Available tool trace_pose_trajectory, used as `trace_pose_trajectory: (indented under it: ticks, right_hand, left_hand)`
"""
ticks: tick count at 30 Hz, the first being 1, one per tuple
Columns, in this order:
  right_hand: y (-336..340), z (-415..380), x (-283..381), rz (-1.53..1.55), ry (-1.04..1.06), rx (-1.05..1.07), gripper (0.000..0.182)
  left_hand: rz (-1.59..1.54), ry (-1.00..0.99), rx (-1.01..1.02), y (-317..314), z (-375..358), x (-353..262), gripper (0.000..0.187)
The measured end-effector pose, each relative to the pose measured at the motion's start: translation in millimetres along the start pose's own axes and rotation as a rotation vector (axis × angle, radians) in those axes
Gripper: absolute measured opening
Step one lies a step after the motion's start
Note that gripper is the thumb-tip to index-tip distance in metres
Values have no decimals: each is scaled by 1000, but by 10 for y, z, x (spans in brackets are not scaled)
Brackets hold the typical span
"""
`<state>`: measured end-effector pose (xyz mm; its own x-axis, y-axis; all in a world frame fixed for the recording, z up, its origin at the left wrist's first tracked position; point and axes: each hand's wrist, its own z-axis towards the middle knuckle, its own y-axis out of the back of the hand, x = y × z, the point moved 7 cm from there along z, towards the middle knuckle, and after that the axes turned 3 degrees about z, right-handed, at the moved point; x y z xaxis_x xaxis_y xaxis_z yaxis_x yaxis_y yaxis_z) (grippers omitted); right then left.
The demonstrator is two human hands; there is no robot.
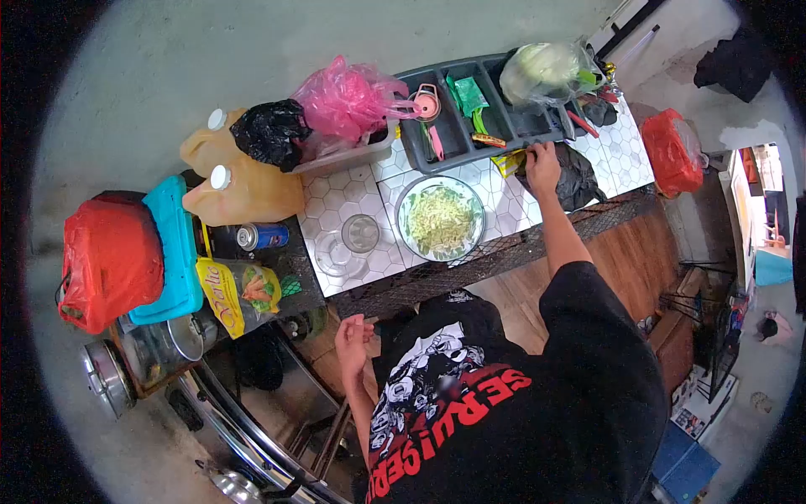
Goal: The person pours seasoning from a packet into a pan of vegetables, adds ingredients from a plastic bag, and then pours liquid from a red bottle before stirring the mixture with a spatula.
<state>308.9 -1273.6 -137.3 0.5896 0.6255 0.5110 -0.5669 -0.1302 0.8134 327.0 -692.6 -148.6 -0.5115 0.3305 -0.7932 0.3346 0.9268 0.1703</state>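
Observation:
My right hand (pixel 543 166) reaches to the front edge of the grey divided tray (pixel 437 165), over a black plastic bag (pixel 579 178). Its fingers are drawn together; whatever is between them is too small to make out. A yellow packet (pixel 507 163) lies just left of those fingertips. Closer to me stands a glass bowl (pixel 405 239) of pale shredded vegetable (pixel 441 217). My left hand (pixel 353 340) hangs in front of the counter, holding nothing, with its fingers loosely bent and partly apart.
Two clear glass vessels, a tumbler (pixel 361 233) and a bowl (pixel 336 256), stand left of the vegetable. Behind are a pink plastic bag (pixel 348 97) and large jugs (pixel 252 197). A bagged cabbage (pixel 546 71) rests on the tray's far right. The counter's mesh-covered front edge (pixel 437 273) faces me.

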Motion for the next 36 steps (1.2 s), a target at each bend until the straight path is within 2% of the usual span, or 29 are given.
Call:
trace_pose_trajectory:
  ticks: [1,3,7,9,11,13,15,16,18,19,21,22,23,25,26,27,29,30,32,34,35,36]
  right_hand:
    - [108,-13,60,1,5,2,11]
    - [365,-28,234,17,186,-35,13]
    - [992,-41,628,26,370,-37,12]
    - [1378,-159,1129,81,558,20,13]
    - [1651,-205,1457,99,594,90,16]
    - [1665,-300,1739,520,364,538,17]
    - [1846,-448,2192,548,417,549,18]
    - [1899,-554,2415,587,417,604,18]
    - [1883,-786,2778,767,334,703,20]
    - [1854,-908,2986,775,361,717,20]
    - [1798,-1181,3390,892,396,754,20]
    - [1697,-1336,3540,912,375,842,23]
    - [1616,-1507,3730,918,405,876,23]
    - [1579,-1840,4176,1144,490,879,34]
    - [1575,-2127,4449,1392,432,1007,49]
    - [1462,-2362,4607,1493,447,1028,61]
    - [1233,-3021,4857,1581,325,1155,67]
    - [1036,-3494,4934,1580,196,1280,70]
    - [859,-4538,5173,1719,-43,1575,63]
    - [630,-5438,5268,1779,-191,1986,53]
    - [550,-5837,5314,1670,-316,2020,50]
    - [653,-6147,5469,1602,-364,2045,50]
  left_hand:
    - [-4,0,-4,0,-8,-21,27]
    - [-22,-4,3,-29,-6,-97,28]
    - [-9,-36,69,-288,68,-452,24]
    - [-31,-264,228,-586,175,-730,26]
    - [202,-351,260,-887,74,-1303,38]
    - [326,-740,164,-1138,2,-1762,52]
    - [316,-884,242,-1292,-93,-2132,63]
    - [311,-894,219,-1287,-151,-2217,63]
    - [168,-930,331,-1212,-320,-2299,48]
    - [166,-936,299,-1033,-371,-2251,48]
    - [67,-589,488,-756,-395,-1911,26]
    - [-86,-665,331,-483,-514,-1880,16]
    - [-96,-667,287,-236,-644,-1803,16]
    - [-199,-645,87,357,-944,-1673,18]
    - [-330,-644,44,629,-1085,-1558,17]
    - [-345,-652,-20,878,-1256,-1449,17]
    - [-499,-681,-217,1446,-1658,-1243,17]
    - [-591,-698,-301,1709,-1851,-1050,15]
    - [-615,-747,-487,2185,-2206,-697,16]
    - [-647,-796,-695,2482,-2571,-443,15]
    - [-654,-655,-776,2625,-2692,-216,16]
    - [-513,-694,-985,2792,-2945,-123,17]
